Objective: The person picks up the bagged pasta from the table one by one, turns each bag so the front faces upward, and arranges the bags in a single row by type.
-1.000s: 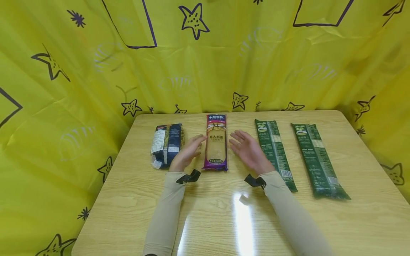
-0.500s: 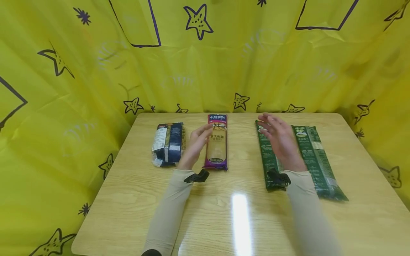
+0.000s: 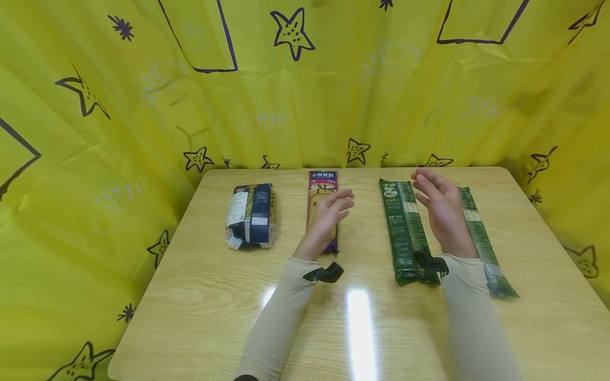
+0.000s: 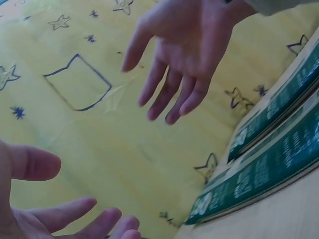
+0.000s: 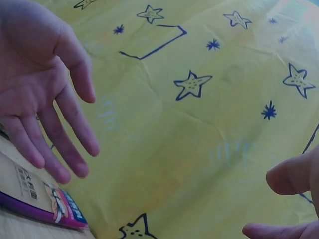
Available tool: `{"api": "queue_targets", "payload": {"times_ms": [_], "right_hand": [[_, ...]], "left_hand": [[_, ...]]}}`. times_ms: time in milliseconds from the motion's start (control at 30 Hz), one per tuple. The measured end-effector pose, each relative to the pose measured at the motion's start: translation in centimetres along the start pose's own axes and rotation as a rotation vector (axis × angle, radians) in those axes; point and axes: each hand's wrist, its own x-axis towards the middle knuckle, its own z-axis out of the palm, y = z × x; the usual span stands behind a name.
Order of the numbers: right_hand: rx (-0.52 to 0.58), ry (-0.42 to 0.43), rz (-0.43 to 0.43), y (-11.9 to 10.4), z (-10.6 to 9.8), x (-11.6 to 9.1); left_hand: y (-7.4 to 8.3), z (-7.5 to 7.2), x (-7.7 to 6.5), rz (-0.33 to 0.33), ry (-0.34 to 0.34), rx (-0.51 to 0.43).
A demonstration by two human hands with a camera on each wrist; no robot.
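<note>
My left hand point(image 3: 326, 222) hovers over the purple pasta packet point(image 3: 322, 185), its fingers loosely extended and holding nothing. That packet is partly hidden behind the hand; its purple end point(image 5: 75, 219) shows in the right wrist view. To the right, my right hand point(image 3: 443, 211) is raised in the air with relaxed fingers, between two long green packets. The nearer green packet point(image 3: 402, 233) lies flat just left of it. Part of the other green packet point(image 3: 481, 238) is covered by the hand and sleeve. Both palms face each other across a gap.
A clear and dark blue bag of pasta point(image 3: 251, 217) lies at the left of the wooden table point(image 3: 200, 317). A yellow curtain point(image 3: 314, 106) with drawn stars hangs behind the table's far edge.
Both hands have moved right. The left went from beside the purple packet to over it, and the right passed across the nearer green packet. The packets stay about where they were.
</note>
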Motion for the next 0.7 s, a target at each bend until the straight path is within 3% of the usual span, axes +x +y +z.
{"api": "queue_targets", "payload": {"times_ms": [167,367,700], "right_hand": [[-0.141,0.019,0.071,0.8,-1.1,0.5],[-0.232,0.048,0.152,1.7,-2.6,1.1],[-0.331,-0.009,0.34,3.7,-4.1,2.0]], "left_hand": [[-1.1,2.0,-0.2,-0.068,-0.035,-0.102],[-2.8,3.8,-0.3,-0.149,-0.084,-0.179],[-4.7,4.5,-0.5,-0.267,-0.119,-0.239]]}}
